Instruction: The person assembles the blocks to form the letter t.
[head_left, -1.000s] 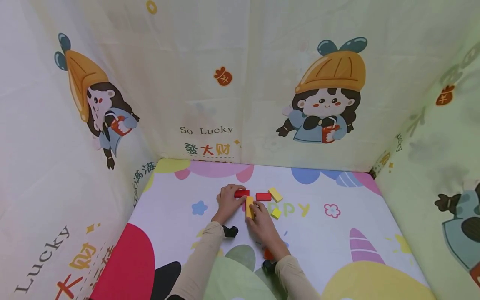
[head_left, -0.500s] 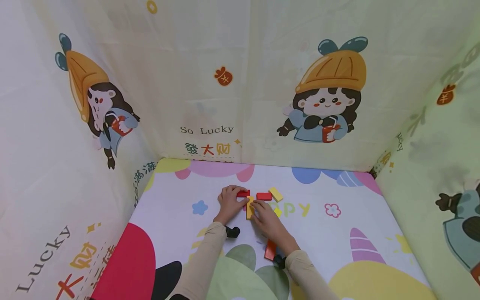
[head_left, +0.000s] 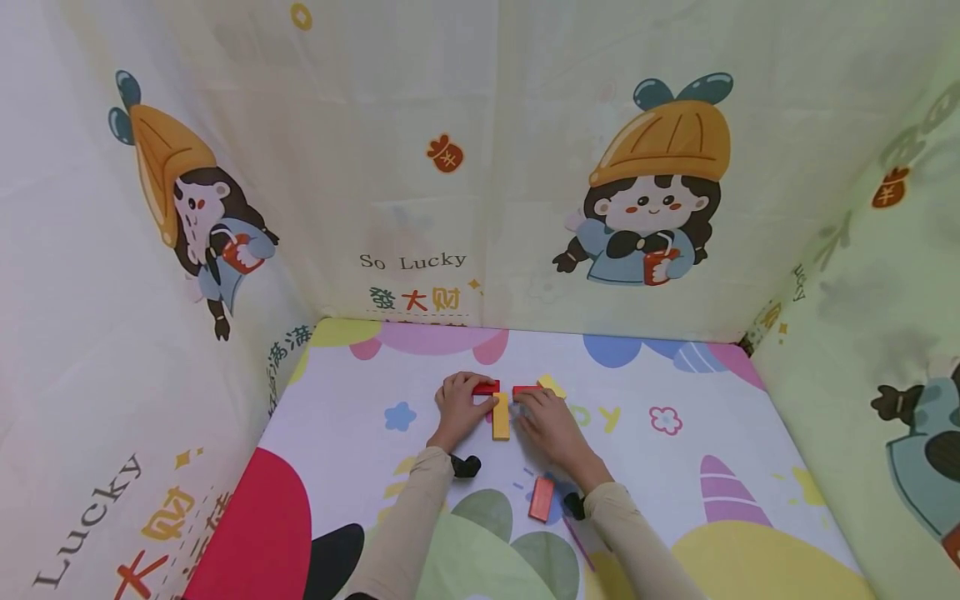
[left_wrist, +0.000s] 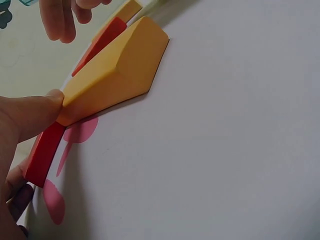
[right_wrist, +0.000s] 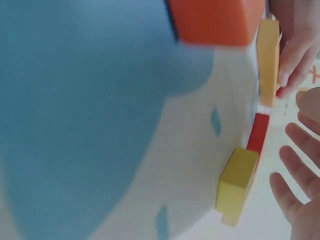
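My left hand [head_left: 461, 410] holds a red block [head_left: 487, 387] lying flat on the mat; its fingers curl behind the block. In the left wrist view, the thumb [left_wrist: 35, 112] touches one end of an orange-yellow block [left_wrist: 107, 75], which meets the red block [left_wrist: 45, 152] at an angle. My right hand [head_left: 557, 425] hovers over a second red block [head_left: 522, 390], fingers extended and holding nothing. The right wrist view shows those fingers spread, apart from a yellow cube [right_wrist: 237, 180]. From the head view, the right hand hides that cube.
A pale yellow block [head_left: 551, 385] lies slanted beside the second red block. Nearer the body, an orange-red block [head_left: 541, 499] lies by the right forearm. Patterned cloth walls [head_left: 517, 208] enclose the printed mat [head_left: 637, 467] on the left, back and right.
The right hand has let go of the orange-yellow block and moved right, over the second red block. The left hand has barely moved. The orange-red block is now fully uncovered.
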